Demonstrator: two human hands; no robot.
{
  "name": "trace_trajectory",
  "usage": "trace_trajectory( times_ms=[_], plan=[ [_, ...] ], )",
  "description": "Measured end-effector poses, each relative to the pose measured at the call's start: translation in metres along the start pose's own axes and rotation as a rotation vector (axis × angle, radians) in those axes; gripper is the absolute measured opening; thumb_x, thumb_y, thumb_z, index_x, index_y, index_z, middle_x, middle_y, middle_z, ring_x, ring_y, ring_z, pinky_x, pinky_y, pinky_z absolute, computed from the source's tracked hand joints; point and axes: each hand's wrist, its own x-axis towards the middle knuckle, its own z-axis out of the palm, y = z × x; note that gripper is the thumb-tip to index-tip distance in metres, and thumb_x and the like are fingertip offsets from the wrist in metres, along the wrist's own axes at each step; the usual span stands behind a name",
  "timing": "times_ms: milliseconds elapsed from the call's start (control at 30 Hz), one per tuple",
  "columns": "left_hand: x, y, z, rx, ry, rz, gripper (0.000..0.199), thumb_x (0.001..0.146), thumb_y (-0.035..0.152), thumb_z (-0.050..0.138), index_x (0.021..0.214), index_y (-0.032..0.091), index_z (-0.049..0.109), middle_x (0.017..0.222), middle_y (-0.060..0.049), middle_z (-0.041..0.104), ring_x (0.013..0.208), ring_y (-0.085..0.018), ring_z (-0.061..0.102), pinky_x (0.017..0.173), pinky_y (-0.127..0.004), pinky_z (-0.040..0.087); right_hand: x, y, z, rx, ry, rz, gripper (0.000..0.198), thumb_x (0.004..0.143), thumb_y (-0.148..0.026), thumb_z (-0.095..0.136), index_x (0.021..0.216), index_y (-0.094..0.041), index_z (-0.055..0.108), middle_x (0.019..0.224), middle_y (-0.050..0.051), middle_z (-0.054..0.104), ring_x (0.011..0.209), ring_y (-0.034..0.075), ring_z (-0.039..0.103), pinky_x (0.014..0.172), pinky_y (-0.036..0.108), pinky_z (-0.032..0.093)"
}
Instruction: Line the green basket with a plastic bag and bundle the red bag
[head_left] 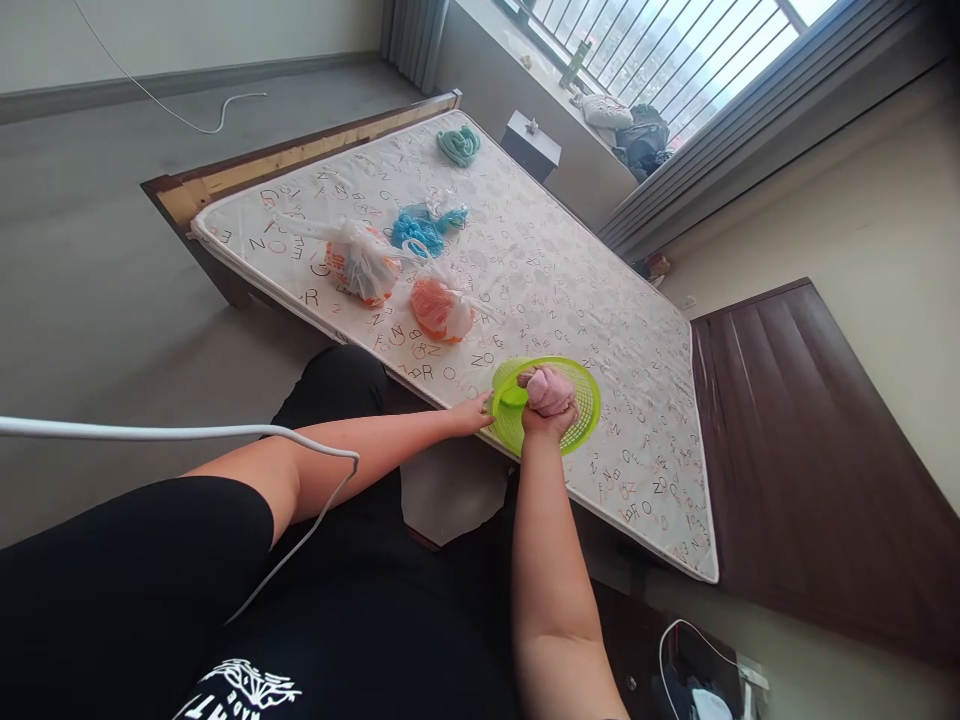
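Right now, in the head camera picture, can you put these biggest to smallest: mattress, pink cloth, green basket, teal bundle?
1. Mattress
2. Green basket
3. Pink cloth and teal bundle: they look close in size, and the teal bundle is farther away, so I can't rank them.

A crumpled blue plastic bag point(417, 231), a translucent white plastic bag with orange markings point(362, 264) and a see-through plastic bag showing orange-red point(442, 310) lie near one another on a white mattress printed with scattered letters point(585, 290), a coiled teal cloth point(459, 146) towards its far corner; a dark brown wooden headboard point(810, 450) stands at one end, with long grey curtains point(750, 130) flanking a barred window point(667, 45) beyond
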Motion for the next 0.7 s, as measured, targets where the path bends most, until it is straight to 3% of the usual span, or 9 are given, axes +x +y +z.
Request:
trace_trajectory(
  times_ms=[100, 233, 333, 433, 567, 700],
  plan=[
    [0.006, 0.007, -0.002, 0.015, -0.027, -0.130, 0.069, 0.099, 0.034, 0.068, 0.161, 0.013, 0.045, 0.121, -0.014, 0.082, 0.110, -0.028, 0.078, 0.100, -0.041, 0.059, -0.002, 0.006, 0.001, 0.010, 0.004, 0.019, 0.045, 0.086, -0.049, 0.035, 0.106, -0.025, 0.068, 0.115, 0.008, 0.074, 0.124, 0.026, 0.067, 0.115, 0.051, 0.051],
    [0.013, 0.016, -0.006, -0.084, -0.084, -0.212, 0.026, 0.104, 0.035, 0.061, 0.120, 0.015, 0.067, 0.097, -0.007, 0.082, 0.090, -0.020, 0.079, 0.087, -0.032, 0.061, 0.002, 0.010, -0.005, -0.029, 0.075, 0.061, 0.049, 0.087, -0.051, 0.035, 0.108, -0.024, 0.070, 0.119, 0.009, 0.075, 0.125, 0.028, 0.068, 0.110, 0.054, 0.055],
    [0.014, 0.019, -0.005, -0.118, -0.052, -0.202, 0.031, 0.105, 0.044, 0.060, 0.114, 0.015, 0.065, 0.100, -0.008, 0.081, 0.092, -0.020, 0.078, 0.087, -0.032, 0.061, -0.001, 0.017, -0.009, -0.106, 0.138, 0.202, 0.044, 0.087, -0.047, 0.038, 0.104, -0.023, 0.069, 0.111, 0.009, 0.077, 0.119, 0.026, 0.069, 0.107, 0.049, 0.057],
    [0.010, 0.020, -0.002, -0.034, -0.012, -0.157, 0.040, 0.105, 0.049, 0.058, 0.120, 0.012, 0.065, 0.114, -0.014, 0.080, 0.105, -0.026, 0.076, 0.094, -0.037, 0.060, -0.014, 0.030, -0.011, -0.092, 0.072, 0.332, 0.041, 0.087, -0.042, 0.043, 0.106, -0.020, 0.071, 0.109, 0.011, 0.078, 0.116, 0.026, 0.071, 0.108, 0.046, 0.056],
    [0.003, 0.026, -0.001, 0.045, 0.016, -0.096, 0.035, 0.106, 0.039, 0.055, 0.126, 0.012, 0.065, 0.130, -0.018, 0.075, 0.123, -0.030, 0.071, 0.109, -0.040, 0.054, -0.026, 0.040, -0.018, -0.064, 0.056, 0.252, 0.045, 0.086, -0.042, 0.043, 0.113, -0.020, 0.071, 0.117, 0.010, 0.077, 0.119, 0.026, 0.071, 0.114, 0.048, 0.054],
    [0.005, 0.041, -0.020, 0.239, -0.021, -0.076, 0.036, 0.105, 0.039, 0.055, 0.129, 0.013, 0.061, 0.118, -0.017, 0.076, 0.111, -0.032, 0.073, 0.103, -0.043, 0.055, -0.019, 0.025, -0.038, -0.052, 0.113, 0.123, 0.048, 0.085, -0.047, 0.038, 0.112, -0.023, 0.070, 0.118, 0.010, 0.076, 0.119, 0.029, 0.072, 0.113, 0.059, 0.054]
  ],
)
